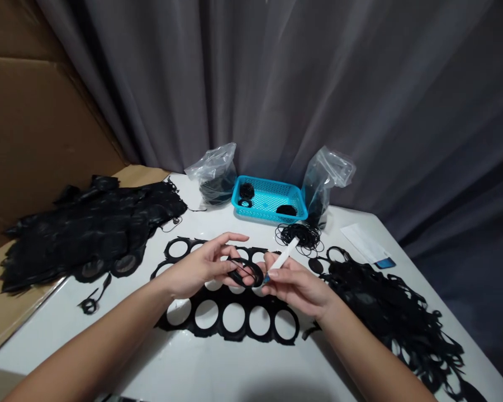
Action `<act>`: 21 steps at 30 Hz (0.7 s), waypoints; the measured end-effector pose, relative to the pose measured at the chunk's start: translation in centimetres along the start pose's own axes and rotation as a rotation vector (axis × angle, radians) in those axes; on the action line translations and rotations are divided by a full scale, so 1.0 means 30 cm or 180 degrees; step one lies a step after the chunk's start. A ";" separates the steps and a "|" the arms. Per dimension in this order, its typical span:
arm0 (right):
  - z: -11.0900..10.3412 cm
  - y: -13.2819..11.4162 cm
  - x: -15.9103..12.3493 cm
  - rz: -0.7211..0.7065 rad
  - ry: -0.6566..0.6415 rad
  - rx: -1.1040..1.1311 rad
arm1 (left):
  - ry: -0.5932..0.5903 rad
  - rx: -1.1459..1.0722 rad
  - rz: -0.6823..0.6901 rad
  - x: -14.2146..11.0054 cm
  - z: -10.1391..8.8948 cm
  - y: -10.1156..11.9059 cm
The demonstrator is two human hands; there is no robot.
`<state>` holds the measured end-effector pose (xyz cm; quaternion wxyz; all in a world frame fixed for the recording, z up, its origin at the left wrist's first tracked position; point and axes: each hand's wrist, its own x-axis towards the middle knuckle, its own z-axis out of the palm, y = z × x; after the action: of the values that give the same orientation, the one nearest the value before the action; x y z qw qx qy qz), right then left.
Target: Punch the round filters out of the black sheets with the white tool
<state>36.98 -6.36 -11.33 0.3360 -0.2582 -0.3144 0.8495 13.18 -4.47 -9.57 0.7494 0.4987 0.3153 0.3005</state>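
View: from the head camera, looking down past both forearms onto a white worktop (218, 365).
Hands: together at the centre, both working on one ring, fingers almost meeting.
Left hand (197, 267): fingers curled, holding a black rubber ring (246, 273) at its near edge.
Right hand (295, 282): thumb and fingers pinch a white-handled tool (283, 258), its blue-tipped end down against the ring.
Ring: held up between the hands, above the sheet.
Under the hands: a black rubber sheet (220, 315) punched with a row of round holes.
12 o'clock: a blue plastic basket (268, 183) with small black rings inside, a clear plastic bag (216, 167) and another clear plastic bag (324, 173) on either side, and a tangle of thin black rings (302, 237) in front.
2 o'clock: a slip of white paper (362, 243).
3 to 4 o'clock: a heap of black rubber offcuts (389, 312).
9 to 10 o'clock: a larger pile of punched black rubber sheets (92, 234), beside a cardboard panel (33, 111).
Behind everything: a grey curtain (318, 84).
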 end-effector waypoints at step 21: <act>-0.190 -0.407 0.452 -0.0961 0.1283 -0.2945 | 0.1253 0.0528 0.0402 -0.091 -0.260 -0.031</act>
<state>36.98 12.69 -9.61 0.3592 -0.4897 -0.6194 0.4975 5.59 -2.51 -12.35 0.6095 0.5092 0.4472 0.4114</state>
